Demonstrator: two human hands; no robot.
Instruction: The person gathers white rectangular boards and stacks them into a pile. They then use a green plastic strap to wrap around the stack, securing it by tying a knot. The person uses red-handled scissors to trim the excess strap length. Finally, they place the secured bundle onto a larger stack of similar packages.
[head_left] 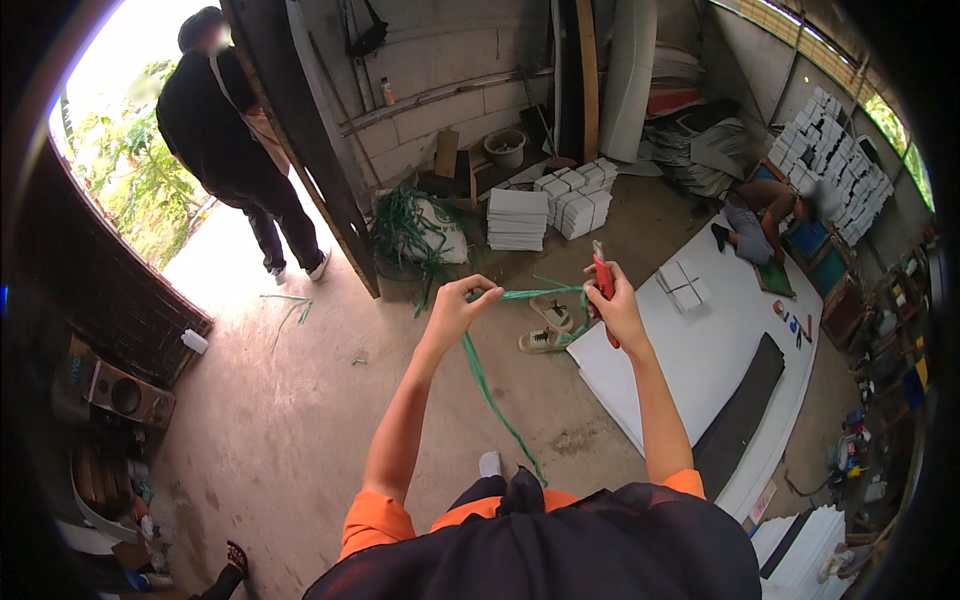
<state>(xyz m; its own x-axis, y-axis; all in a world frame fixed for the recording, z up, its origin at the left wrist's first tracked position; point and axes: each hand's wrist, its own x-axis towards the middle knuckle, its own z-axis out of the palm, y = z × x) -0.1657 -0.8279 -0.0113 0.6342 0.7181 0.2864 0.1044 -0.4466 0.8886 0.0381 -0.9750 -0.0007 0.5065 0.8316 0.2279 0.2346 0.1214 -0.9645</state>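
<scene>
A length of green plastic twine (530,294) is stretched between my two hands in front of my body. My left hand (466,308) is closed, pinching one part of it, and a long strand hangs from there toward my lap. My right hand (617,305) is wrapped round a red-handled tool (603,278) with a metal tip pointing up; its exact kind is unclear. The twine's other end reaches the fingers of that hand and loops down beside them. Below the twine, a pair of shoes (545,340) rests on the floor.
White sheets (650,375) spread to the right, bearing a tied bundle (683,287) and a dark strip (740,400). A person (765,220) crouches there. Paper stacks (517,220) and tangled green twine (410,235) lie ahead. Another person (225,120) stands in the doorway.
</scene>
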